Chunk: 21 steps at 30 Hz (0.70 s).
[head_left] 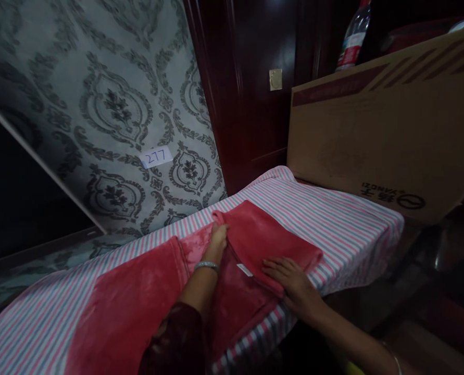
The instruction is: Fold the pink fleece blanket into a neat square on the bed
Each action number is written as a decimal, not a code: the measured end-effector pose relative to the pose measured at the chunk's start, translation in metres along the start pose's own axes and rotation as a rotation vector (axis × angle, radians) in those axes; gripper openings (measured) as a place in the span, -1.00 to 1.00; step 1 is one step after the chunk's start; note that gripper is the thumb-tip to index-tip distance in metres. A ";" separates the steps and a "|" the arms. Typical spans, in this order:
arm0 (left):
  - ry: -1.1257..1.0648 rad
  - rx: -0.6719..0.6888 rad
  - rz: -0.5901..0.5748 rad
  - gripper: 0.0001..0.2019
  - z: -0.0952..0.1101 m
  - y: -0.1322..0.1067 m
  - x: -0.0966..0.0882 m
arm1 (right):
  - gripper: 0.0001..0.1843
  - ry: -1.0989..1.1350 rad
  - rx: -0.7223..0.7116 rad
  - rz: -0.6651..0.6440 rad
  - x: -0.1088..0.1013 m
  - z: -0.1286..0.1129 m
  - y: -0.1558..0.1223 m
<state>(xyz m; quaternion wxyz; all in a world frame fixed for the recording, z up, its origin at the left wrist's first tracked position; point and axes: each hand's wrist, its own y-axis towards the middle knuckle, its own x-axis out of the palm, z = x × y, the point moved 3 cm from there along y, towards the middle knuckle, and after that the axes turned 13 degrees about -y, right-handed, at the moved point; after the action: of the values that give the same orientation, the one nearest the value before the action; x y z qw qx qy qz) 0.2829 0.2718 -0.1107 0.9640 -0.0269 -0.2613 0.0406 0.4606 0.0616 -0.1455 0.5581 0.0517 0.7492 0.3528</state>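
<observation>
A red plush cloth (273, 234) with a small white label (245, 270) lies partly folded on a striped sheet. Its right part is turned over into a flap, and another section spreads out to the left. At the far end of the flap, my left hand (219, 237) has its fingers closed on the cloth's edge; the fingertips are partly hidden. My right hand (290, 281) rests flat on the near right side of the flap, fingers stretched out. A bracelet circles each wrist.
The striped sheet (333, 213) covers a long table-like surface. A large cardboard box (384, 125) stands at its far right, with a plastic bottle (352, 44) behind. Patterned wallpaper (118, 104) carrying a "277" paper (156, 157) and a dark red door (255, 104) bound the far side.
</observation>
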 end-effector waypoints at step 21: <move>0.303 0.169 0.188 -0.56 0.022 0.009 -0.050 | -0.28 0.102 -0.010 -0.075 0.037 -0.064 0.014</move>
<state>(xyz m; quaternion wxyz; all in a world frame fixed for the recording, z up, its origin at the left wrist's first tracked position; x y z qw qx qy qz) 0.2280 0.2765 -0.1180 0.9831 0.0239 -0.1054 0.1478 0.3869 0.0592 -0.1587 0.5321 0.0026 0.7765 0.3376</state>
